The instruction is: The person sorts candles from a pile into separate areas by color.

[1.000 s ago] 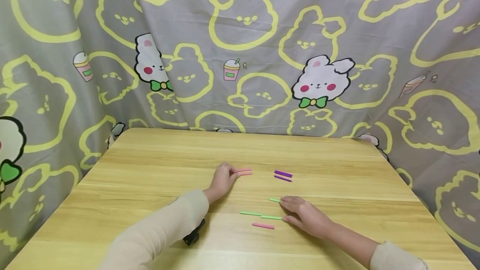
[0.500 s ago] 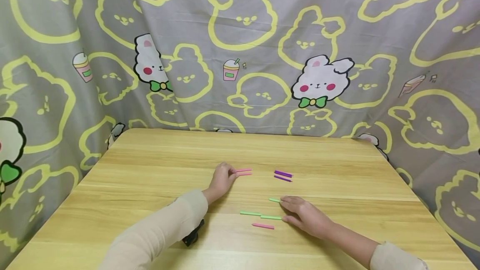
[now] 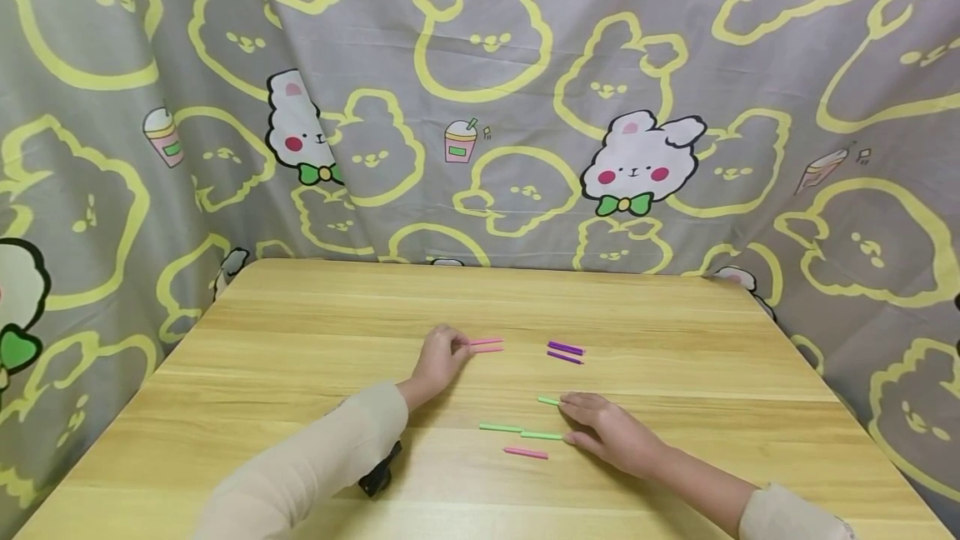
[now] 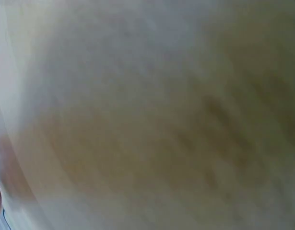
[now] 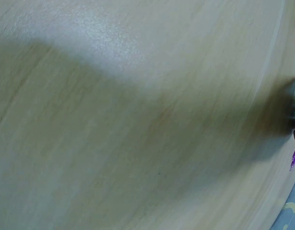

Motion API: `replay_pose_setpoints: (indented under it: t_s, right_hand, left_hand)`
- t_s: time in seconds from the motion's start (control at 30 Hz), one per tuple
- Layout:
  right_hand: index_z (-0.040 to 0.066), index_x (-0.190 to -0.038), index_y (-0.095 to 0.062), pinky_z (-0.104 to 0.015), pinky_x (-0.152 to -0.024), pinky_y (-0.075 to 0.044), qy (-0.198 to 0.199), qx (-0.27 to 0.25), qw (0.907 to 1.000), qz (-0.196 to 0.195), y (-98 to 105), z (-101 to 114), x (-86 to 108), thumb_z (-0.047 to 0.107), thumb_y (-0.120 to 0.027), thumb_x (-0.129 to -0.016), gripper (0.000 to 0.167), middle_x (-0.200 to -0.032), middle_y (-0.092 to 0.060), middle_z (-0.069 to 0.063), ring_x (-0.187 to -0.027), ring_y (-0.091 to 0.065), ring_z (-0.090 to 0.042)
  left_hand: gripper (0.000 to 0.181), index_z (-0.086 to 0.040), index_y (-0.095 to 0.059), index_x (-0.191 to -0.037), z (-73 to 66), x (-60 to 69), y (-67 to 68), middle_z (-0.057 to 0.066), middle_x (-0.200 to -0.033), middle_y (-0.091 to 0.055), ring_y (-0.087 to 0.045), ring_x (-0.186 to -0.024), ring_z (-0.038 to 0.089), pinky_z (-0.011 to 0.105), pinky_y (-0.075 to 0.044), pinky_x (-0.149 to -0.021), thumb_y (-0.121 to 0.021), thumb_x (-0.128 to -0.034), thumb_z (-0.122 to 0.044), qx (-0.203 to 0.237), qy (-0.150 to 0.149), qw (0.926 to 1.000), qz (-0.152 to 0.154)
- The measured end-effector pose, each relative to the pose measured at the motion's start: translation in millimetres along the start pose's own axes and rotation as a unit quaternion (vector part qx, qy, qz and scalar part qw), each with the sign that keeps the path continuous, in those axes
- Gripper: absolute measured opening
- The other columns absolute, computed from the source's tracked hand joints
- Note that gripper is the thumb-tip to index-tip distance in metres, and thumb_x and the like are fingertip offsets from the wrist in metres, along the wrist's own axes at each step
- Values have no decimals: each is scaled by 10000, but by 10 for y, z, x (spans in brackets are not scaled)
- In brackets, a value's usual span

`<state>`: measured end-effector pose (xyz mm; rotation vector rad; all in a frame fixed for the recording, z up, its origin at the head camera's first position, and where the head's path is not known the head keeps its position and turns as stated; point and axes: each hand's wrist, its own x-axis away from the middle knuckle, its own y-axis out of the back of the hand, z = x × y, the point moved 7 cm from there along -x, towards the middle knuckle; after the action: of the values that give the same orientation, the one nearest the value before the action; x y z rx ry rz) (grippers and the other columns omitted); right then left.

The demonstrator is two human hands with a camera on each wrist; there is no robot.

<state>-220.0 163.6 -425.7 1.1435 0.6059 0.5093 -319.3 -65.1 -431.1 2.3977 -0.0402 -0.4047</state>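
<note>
Two thin pink sticks (image 3: 487,349) lie side by side in the head view, their left ends between the thumb and fingertips of my left hand (image 3: 438,361). My right hand (image 3: 611,432) rests on the table with fingers extended, fingertips on the right end of the upper green stick (image 3: 547,400) and thumb against a lower green stick (image 3: 542,436). That lower stick meets another green one (image 3: 500,427) end to end. Below them lies a single pink stick (image 3: 527,453). In the right wrist view, only parts of the fingers show at the right edge; the left wrist view is blurred.
Several purple sticks (image 3: 566,348) lie close together beyond my right hand. A dark object (image 3: 378,473) is partly hidden by my left sleeve. A patterned curtain (image 3: 510,107) hangs behind the wooden table (image 3: 300,307).
My left hand and forearm have shifted slightly left, uncovering a little more of the pink sticks' left ends. My right hand and the other sticks hold their places.
</note>
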Motion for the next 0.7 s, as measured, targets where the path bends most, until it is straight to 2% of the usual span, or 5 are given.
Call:
replay_pose_setpoints:
  t_s: [0.13,0.27,0.57,0.7]
  right_hand:
    - [-38,-1204,-585,-461,-933,-471,13,1,10000,-23,3,8,-2,262,-586,-907,422,-1237,-594,-184,-1142,-560,-348]
    - [-41,-1199,-587,-462,-931,-472,27,3,10000,-38,10,16,-5,254,-590,-905,417,-1231,-598,-184,-1137,-563,-348]
    - [-46,-1199,-585,-461,-930,-473,36,9,10000,-33,7,12,-4,255,-588,-905,421,-1231,-597,-185,-1136,-563,-347]
    - [-49,-1197,-585,-461,-928,-473,40,-5,10000,-31,9,15,-6,251,-591,-903,420,-1229,-597,-190,-1135,-562,-352]
  left_hand:
    - [109,3,-672,-897,-1,-2,48,88,-883,-591,-537,-839,193,290,-497,-747,-654,-836,-86,52,4,10000,0]
    - [144,3,-668,-919,-48,-4,101,86,-889,-594,-558,-873,215,342,-517,-789,-664,-842,-119,-53,-151,9998,-74]
    - [143,17,-664,-914,-223,54,198,96,-874,-618,-577,-838,215,344,-519,-758,-689,-814,-82,-77,-599,9980,-189]
    - [156,17,-663,-923,-286,114,180,89,-865,-616,-569,-834,223,352,-515,-748,-694,-810,-86,88,-616,9980,-108]
